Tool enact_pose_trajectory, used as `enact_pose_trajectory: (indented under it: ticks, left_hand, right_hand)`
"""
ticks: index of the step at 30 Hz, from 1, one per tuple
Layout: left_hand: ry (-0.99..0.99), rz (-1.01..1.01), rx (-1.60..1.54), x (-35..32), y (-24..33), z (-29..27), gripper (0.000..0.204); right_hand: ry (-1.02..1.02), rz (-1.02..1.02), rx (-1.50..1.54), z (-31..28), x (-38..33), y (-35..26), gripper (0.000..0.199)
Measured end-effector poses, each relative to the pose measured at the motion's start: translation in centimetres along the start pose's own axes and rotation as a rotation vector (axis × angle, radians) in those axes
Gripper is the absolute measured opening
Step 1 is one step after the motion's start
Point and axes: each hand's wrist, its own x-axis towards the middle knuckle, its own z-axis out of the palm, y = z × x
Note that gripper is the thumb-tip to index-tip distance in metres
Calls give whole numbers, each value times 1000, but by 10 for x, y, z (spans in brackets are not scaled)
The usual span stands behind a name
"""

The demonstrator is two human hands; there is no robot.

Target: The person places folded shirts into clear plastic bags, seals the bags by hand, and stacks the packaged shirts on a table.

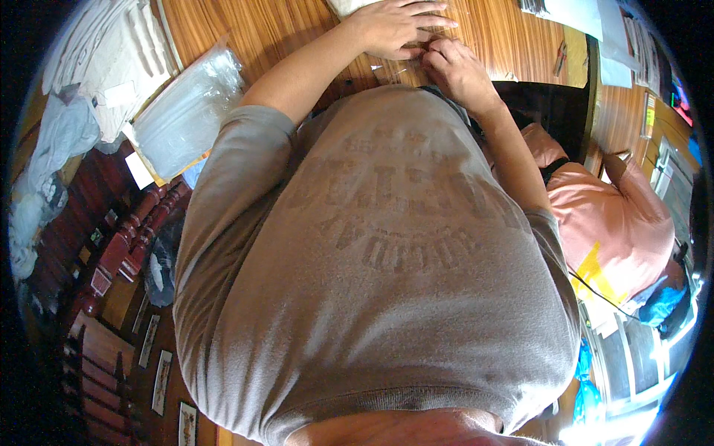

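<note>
My left hand (pixel 398 30) lies flat on the striped wooden tabletop (pixel 282 30), its fingers stretched out to the right. A white thing (pixel 349 6) pokes out beside it at the top rim, mostly cut off. Close against the left thumb, my right hand (pixel 457 70) has its fingers curled and pinched together near the table's front edge. What is between those fingertips, if anything, is hidden. A clear, shiny patch like plastic film (pixel 394 73) shows just below both hands.
Clear plastic bags (pixel 190 89) lie in a stack at left, beside folded white cloth (pixel 111 52). Small snips (pixel 560 59) rest on the table's right part, near pale blue sheets (pixel 616 48). A person in a pink shirt (pixel 610 201) is close on my right.
</note>
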Motion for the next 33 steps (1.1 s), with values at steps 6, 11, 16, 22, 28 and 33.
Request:
enact_pose_trajectory:
  ticks: [6, 11, 16, 22, 28, 33]
  left_hand:
    - [23, 13, 21, 1, -2, 6, 66]
    - [-14, 30, 128, 3, -3, 13, 72]
    - [4, 33, 62, -4, 1, 9, 98]
    - [-116, -234, 365, -31, 69, -22, 86]
    - [39, -516, 273, -111, 125, 38, 57]
    - [163, -496, 196, -123, 138, 47, 51]
  right_hand:
    - [-96, -9, -80, 1, -8, 9, 24]
    - [-43, -37, -75, -6, -27, 35, 27]
    - [98, -10, -148, -29, -35, 53, 41]
    - [1, -38, -96, -33, -31, 68, 35]
    - [-45, -129, 20, -37, -30, 81, 40]
    - [-4, -165, 19, -23, -48, 97, 46]
